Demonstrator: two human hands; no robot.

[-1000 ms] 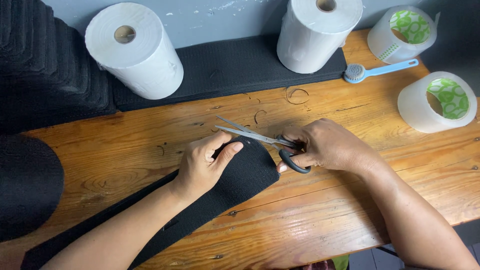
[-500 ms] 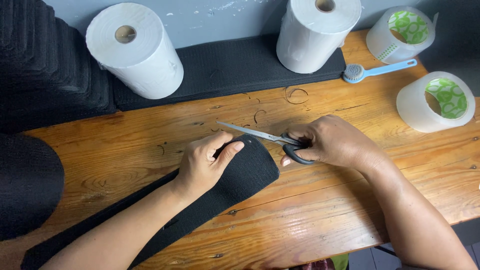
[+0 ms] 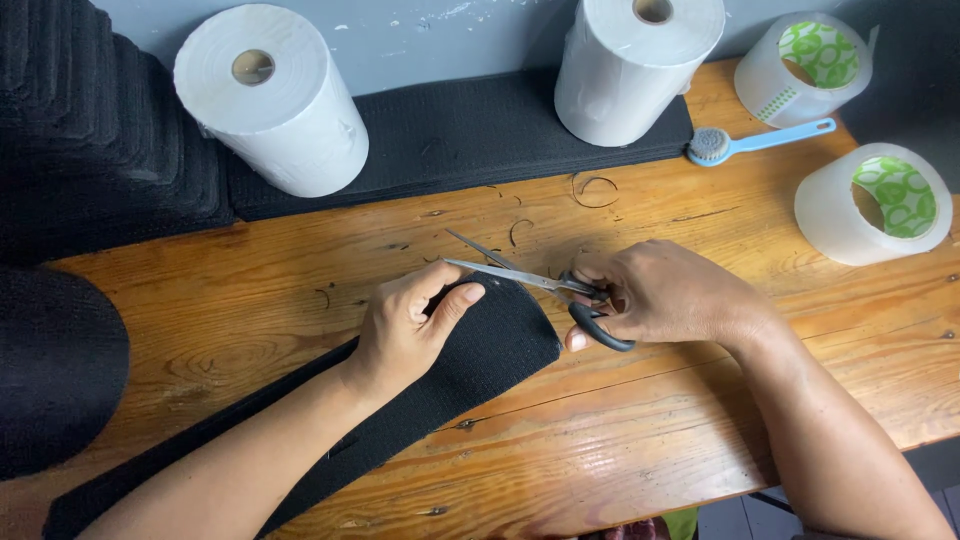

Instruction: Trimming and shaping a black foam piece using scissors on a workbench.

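While left hand (image 3: 405,325) pins black strip (image 3: 480,360) — right hand (image 3: 665,295) holds open scissors (image 3: 530,280).

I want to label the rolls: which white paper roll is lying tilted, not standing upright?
The left paper roll, beside the black stack; the right paper roll stands upright.

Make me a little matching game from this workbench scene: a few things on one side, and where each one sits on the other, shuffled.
Things:
1. scissors
2. blue brush
3. black fabric strip
4. white paper roll

Places:
A. pressed flat under the left hand
B. lying between a paper roll and a tape roll
C. standing at the back left, on black material
D. held in the right hand, blades apart

Pairs: 1-D, 2-B, 3-A, 4-C
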